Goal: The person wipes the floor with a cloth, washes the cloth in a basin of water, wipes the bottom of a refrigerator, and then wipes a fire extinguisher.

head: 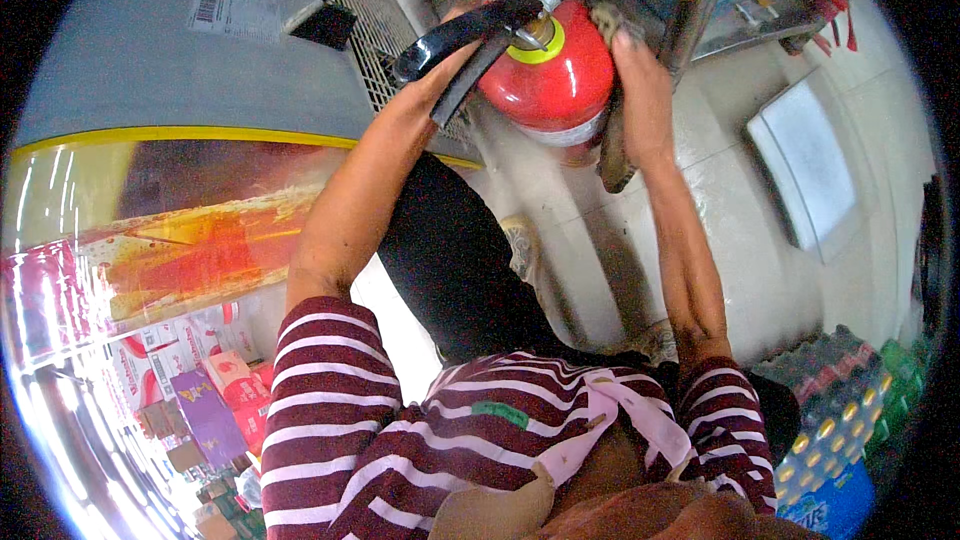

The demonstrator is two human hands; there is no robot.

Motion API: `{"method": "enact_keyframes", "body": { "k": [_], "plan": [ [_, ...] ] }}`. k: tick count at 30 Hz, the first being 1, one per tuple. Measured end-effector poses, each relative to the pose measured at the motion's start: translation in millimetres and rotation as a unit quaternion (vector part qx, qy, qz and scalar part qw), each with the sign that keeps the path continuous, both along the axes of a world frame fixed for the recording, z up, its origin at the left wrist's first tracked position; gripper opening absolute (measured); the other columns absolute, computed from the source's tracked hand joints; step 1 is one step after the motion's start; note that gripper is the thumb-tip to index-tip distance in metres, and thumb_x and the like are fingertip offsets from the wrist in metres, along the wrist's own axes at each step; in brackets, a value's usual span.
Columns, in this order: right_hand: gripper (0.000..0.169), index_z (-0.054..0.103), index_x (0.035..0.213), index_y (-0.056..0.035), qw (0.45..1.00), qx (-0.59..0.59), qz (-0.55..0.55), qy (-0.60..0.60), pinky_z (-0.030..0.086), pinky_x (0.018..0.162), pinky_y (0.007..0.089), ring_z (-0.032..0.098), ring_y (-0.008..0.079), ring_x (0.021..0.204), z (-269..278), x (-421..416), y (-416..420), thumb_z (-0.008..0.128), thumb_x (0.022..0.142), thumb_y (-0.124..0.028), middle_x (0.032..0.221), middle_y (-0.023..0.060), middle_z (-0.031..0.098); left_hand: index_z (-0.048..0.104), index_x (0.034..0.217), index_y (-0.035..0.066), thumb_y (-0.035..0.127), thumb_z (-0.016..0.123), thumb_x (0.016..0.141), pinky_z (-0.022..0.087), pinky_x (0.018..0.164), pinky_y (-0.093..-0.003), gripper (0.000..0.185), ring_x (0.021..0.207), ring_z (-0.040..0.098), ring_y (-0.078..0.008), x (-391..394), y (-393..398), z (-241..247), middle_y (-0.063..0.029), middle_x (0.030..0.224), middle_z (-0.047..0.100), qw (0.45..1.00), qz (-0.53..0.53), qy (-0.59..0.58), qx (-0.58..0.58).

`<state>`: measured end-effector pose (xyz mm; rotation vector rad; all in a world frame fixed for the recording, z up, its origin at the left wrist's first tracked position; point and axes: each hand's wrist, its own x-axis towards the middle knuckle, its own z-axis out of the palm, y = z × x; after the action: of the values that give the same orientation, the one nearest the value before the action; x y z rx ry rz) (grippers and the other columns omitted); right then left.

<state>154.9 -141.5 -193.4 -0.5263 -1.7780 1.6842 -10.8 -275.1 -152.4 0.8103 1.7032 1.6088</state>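
Note:
A red fire extinguisher is in front of me, its black handle levers pointing left and a yellow ring around its neck. My left hand is at the far side of the levers, gripping the extinguisher near its top; the levers hide most of its fingers. On the other side, my right hand presses a dirty greyish-brown cloth against the red body. Part of the cloth hangs below that hand. Whether the extinguisher's base touches the floor, I cannot tell.
A grey cabinet with a vent grille stands at left. Several boxes are stacked lower left. On the tiled floor at right lies a white slab-like object. Wrapped bottle packs stand lower right; a metal-framed shelf is above.

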Motion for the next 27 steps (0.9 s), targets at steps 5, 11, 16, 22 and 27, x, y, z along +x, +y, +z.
{"method": "enact_keyframes", "body": {
  "k": [5, 11, 16, 22, 27],
  "plan": [
    [0.032, 0.06, 0.107, -0.0025, 0.903, 0.41, -0.083, 0.099, 0.03, 0.098, 0.0478, 0.049, 0.0339, 0.109, -3.7, 21.4, -67.3, 0.06, 0.081, -0.022, 0.116, 0.0155, 0.055, 0.062, 0.1, 0.006, 0.024, 0.055, 0.089, 0.051, 0.065, -0.0264, 0.023, 0.073, 0.061, -0.0133, -5.4, -8.0, 1.9, -0.006, 0.084, 0.064, 0.998, -0.031, 0.017, -0.061],
    [0.036, 0.061, 0.107, -0.0046, 0.919, 0.388, -0.044, 0.058, 0.032, 0.096, 0.0473, 0.05, 0.0363, 0.104, -7.2, 6.4, -25.4, 0.058, 0.081, -0.03, 0.111, 0.0143, 0.057, 0.059, 0.103, 0.005, 0.031, 0.052, 0.091, 0.053, 0.068, -0.0303, 0.03, 0.074, 0.062, -0.0155, -62.7, -32.6, -51.2, -0.0074, 0.089, 0.065, 0.98, 0.084, -0.162, -0.085],
    [0.037, 0.058, 0.101, 0.0018, 1.0, -0.014, 0.006, -0.028, 0.038, 0.089, 0.0416, 0.051, 0.0366, 0.099, 11.2, -3.2, 4.1, 0.047, 0.09, -0.032, 0.105, 0.0205, 0.057, 0.061, 0.102, 0.007, 0.021, 0.049, 0.092, 0.046, 0.063, -0.0241, 0.021, 0.071, 0.054, -0.009, 0.5, 4.7, 1.7, -0.0017, 0.084, 0.061, 0.995, 0.036, 0.041, -0.083],
    [0.041, 0.057, 0.109, 0.0007, 0.896, 0.427, -0.086, 0.082, 0.031, 0.097, 0.0441, 0.045, 0.0386, 0.107, -7.5, 16.7, -69.3, 0.057, 0.082, -0.031, 0.115, 0.0227, 0.05, 0.059, 0.102, 0.005, 0.027, 0.046, 0.092, 0.051, 0.072, -0.0318, 0.028, 0.077, 0.06, -0.0172, -8.9, -3.6, -7.1, -0.0085, 0.089, 0.063, 0.995, 0.038, 0.047, -0.084],
    [0.037, 0.059, 0.094, 0.0019, 0.943, 0.314, -0.077, 0.078, 0.038, 0.085, 0.0472, 0.049, 0.0425, 0.091, -14.0, 3.0, -16.9, 0.061, 0.079, -0.031, 0.094, 0.0209, 0.053, 0.059, 0.104, 0.003, 0.025, 0.044, 0.093, 0.05, 0.072, -0.0314, 0.028, 0.079, 0.059, -0.0173, -5.0, -0.3, -22.9, -0.0085, 0.09, 0.062, 0.993, 0.095, 0.037, -0.061]
  ]
}}
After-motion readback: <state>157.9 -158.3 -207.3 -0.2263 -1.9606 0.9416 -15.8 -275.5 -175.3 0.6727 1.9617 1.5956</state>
